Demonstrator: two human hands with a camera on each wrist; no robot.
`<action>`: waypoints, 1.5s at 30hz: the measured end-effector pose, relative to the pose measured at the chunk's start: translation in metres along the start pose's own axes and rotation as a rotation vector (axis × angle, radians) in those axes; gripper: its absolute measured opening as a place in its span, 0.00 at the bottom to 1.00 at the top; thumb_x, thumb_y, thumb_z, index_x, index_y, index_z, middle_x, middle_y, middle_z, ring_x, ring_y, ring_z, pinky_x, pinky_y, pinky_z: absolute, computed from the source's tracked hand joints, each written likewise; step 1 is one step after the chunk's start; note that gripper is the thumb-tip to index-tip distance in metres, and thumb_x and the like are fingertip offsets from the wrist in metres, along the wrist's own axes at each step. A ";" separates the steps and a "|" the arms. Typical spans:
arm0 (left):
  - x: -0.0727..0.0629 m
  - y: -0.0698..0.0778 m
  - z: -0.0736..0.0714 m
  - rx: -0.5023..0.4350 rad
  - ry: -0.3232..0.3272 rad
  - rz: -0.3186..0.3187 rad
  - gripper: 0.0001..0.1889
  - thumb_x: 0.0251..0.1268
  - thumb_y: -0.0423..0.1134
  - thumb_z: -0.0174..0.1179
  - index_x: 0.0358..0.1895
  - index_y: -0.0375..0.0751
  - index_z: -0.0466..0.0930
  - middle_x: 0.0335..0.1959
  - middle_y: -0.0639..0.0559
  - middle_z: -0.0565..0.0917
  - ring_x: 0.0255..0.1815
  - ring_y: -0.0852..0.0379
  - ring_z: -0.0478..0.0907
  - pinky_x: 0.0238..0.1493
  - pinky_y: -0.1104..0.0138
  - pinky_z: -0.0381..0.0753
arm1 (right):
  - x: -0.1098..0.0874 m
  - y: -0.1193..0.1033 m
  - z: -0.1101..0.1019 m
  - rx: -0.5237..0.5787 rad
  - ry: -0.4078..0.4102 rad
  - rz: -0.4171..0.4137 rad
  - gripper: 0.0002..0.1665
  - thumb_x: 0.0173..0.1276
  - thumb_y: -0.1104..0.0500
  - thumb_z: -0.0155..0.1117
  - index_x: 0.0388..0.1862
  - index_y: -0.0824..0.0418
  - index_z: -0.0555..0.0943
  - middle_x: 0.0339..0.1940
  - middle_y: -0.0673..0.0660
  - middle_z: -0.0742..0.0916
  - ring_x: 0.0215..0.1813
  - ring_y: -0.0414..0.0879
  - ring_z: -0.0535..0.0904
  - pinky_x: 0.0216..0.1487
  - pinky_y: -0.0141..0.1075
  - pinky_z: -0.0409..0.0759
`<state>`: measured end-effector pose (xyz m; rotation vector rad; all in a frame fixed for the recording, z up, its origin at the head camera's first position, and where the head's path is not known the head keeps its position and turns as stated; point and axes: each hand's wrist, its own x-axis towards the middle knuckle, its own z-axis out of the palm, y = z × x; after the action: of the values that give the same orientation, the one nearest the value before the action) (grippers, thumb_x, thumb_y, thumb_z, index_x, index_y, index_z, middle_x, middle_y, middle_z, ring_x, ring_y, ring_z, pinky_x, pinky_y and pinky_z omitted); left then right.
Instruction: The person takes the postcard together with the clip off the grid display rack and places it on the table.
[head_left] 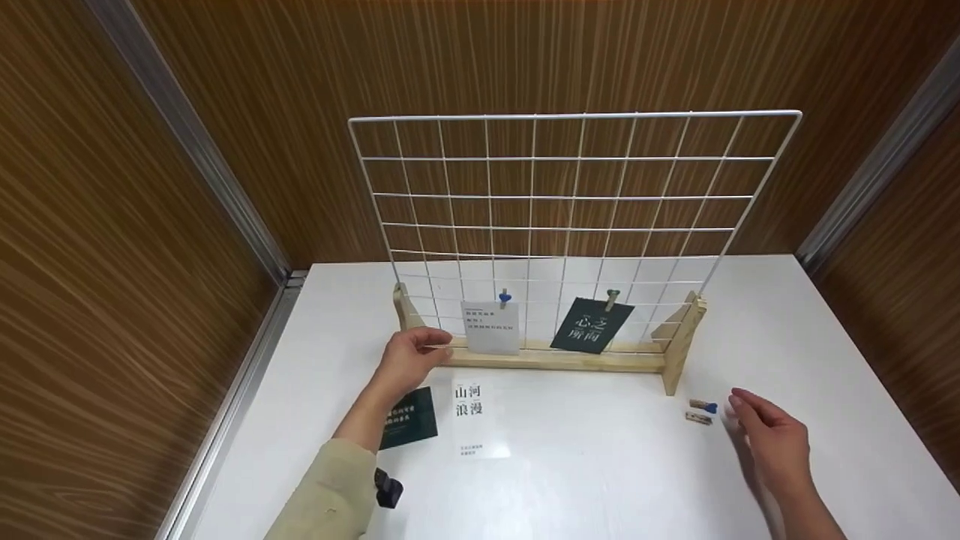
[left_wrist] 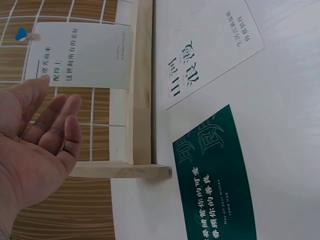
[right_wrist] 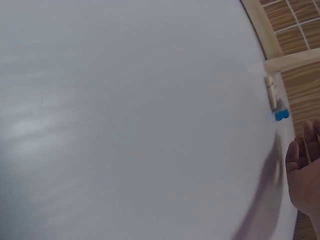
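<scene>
At the left, a dark green card (left_wrist: 215,175) lies flat on the white table (head_left: 585,487). Beyond it, the left hand (head_left: 406,361) is by the stand's left end, fingers loosely bent and apart, gripping nothing; whether its thumb touches the hanging white card (head_left: 492,330) I cannot tell. A second white card (head_left: 480,431) lies just right of the green one. A blue-topped clip (head_left: 505,298) and a green-topped clip (head_left: 612,298) pin the white card and a tilted green card (head_left: 591,326) to the wire grid (head_left: 533,158). Far right, two wooden clips (head_left: 701,411) lie near the right hand (head_left: 772,441), its fingers loosely curled, with nothing visible in them.

The cards look light, thin and easily creased, best held by an edge; the clips look stiff, best pinched at the tails.

Left to right, the writing includes "May all your wishes come true", 山河浪漫, 这世间所有的美好 and 心之所向.
</scene>
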<state>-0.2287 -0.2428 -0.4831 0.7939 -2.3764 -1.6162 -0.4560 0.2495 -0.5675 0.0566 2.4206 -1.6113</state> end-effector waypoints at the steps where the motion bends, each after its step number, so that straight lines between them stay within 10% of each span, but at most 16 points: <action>1: 0.000 0.002 -0.001 -0.005 0.003 0.003 0.13 0.74 0.37 0.69 0.58 0.44 0.87 0.58 0.48 0.87 0.59 0.50 0.84 0.65 0.54 0.82 | -0.003 -0.003 -0.001 0.010 0.001 -0.020 0.32 0.78 0.44 0.67 0.71 0.62 0.81 0.46 0.28 0.86 0.48 0.29 0.82 0.45 0.22 0.82; 21: -0.003 0.021 -0.007 -0.038 0.016 0.013 0.18 0.73 0.38 0.70 0.63 0.50 0.86 0.69 0.50 0.81 0.63 0.48 0.83 0.67 0.50 0.80 | -0.050 -0.070 0.007 0.012 -0.107 -0.376 0.27 0.81 0.50 0.65 0.67 0.69 0.82 0.53 0.38 0.90 0.53 0.25 0.83 0.52 0.20 0.80; 45: 0.010 0.028 -0.003 -0.087 0.058 0.048 0.17 0.73 0.39 0.70 0.62 0.45 0.86 0.69 0.46 0.81 0.63 0.46 0.82 0.66 0.53 0.80 | -0.069 -0.161 0.094 0.006 -0.374 -0.581 0.19 0.79 0.58 0.68 0.62 0.66 0.86 0.57 0.64 0.90 0.53 0.37 0.85 0.53 0.24 0.81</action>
<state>-0.2457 -0.2425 -0.4589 0.7511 -2.2519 -1.6423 -0.3981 0.1072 -0.4416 -0.9372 2.2420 -1.6422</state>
